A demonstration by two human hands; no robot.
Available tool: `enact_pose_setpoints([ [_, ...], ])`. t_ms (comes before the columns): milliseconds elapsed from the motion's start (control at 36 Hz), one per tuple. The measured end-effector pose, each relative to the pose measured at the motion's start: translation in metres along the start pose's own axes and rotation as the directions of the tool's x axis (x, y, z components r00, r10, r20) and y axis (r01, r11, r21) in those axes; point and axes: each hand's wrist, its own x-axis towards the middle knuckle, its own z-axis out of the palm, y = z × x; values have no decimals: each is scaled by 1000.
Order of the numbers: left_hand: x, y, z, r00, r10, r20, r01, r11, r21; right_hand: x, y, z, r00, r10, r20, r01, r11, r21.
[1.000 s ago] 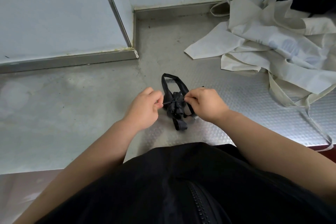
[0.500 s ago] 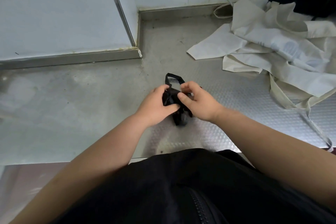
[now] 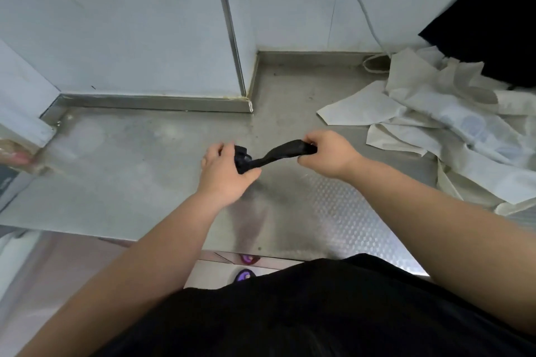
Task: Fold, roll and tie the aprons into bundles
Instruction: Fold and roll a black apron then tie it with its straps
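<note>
Above the counter (image 3: 130, 177), the left hand (image 3: 224, 175) is gripping the black bundle (image 3: 241, 157), its fingers curled round it. The right hand (image 3: 327, 153) is pinching the strap (image 3: 280, 151), which is stretching between both hands. White aprons (image 3: 435, 124) are lying heaped at right.

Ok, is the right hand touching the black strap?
Touching. The head view shows the right hand gripping one end of the black strap, no gap between them, while the left hand holds its bundled end.
</note>
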Motion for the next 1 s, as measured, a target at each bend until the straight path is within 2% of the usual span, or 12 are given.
enact_pose_setpoints([
  [111,-6,21,6,962,230,148,-235,972,19,-5,-10,1,994,-105,36,103,993,60],
  [194,-4,34,8,958,237,163,-244,970,25,-9,-16,-6,979,-198,43,195,979,53],
  [278,-3,49,1,967,240,84,-229,965,-126,-12,-19,-22,967,-252,34,253,968,4],
  [361,1,61,-13,970,242,-30,-244,959,-146,-14,-21,-41,967,-254,21,255,964,-78],
  [444,4,68,-29,978,138,-159,-173,958,-231,-15,-23,-58,976,-218,-11,216,972,-94],
  [528,5,76,-42,983,86,-165,-141,923,-358,-14,-30,-70,978,-187,-92,190,981,33],
  [611,2,89,-55,985,69,-161,-139,868,-476,-10,-42,-78,946,-173,-274,225,959,173],
  [722,-1,105,-74,986,-28,-163,-85,760,-644,-10,-64,-85,863,-219,-455,247,969,3],
  [778,-4,111,-86,988,-67,-137,-59,665,-744,-16,-76,-80,866,-258,-428,305,951,44],
  [861,-6,117,-104,989,-26,-144,-99,604,-791,-17,-88,-69,935,-289,-206,331,921,207],
  [889,-6,118,-112,987,-16,-160,-119,597,-794,-15,-92,-68,938,-313,-147,339,916,213],
  [1000,-1,119,-139,982,-31,-188,-144,526,-838,-11,-115,-67,918,-372,-140,396,884,248],
])
